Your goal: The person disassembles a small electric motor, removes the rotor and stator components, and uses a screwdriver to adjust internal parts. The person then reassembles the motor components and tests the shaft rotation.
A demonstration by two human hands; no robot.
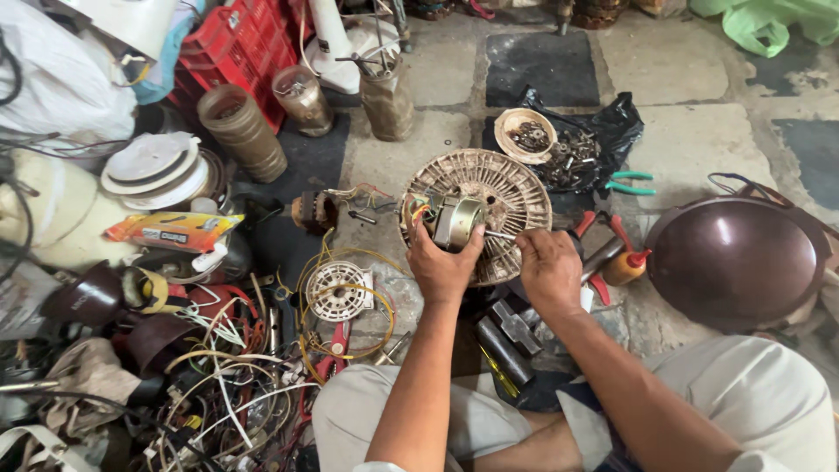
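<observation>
A round, dirty cream fan housing with radial ribs lies on the floor in front of me. On it sits a small brass-coloured motor with coloured wires at its left. My left hand grips the motor from below. My right hand holds a thin metal tool whose tip points at the motor's side.
A dark brown dome cover lies at right. Behind the housing are a black bag of metal parts, a small bowl and green pliers. Tangled wires, a white spool, jars and a red crate crowd the left.
</observation>
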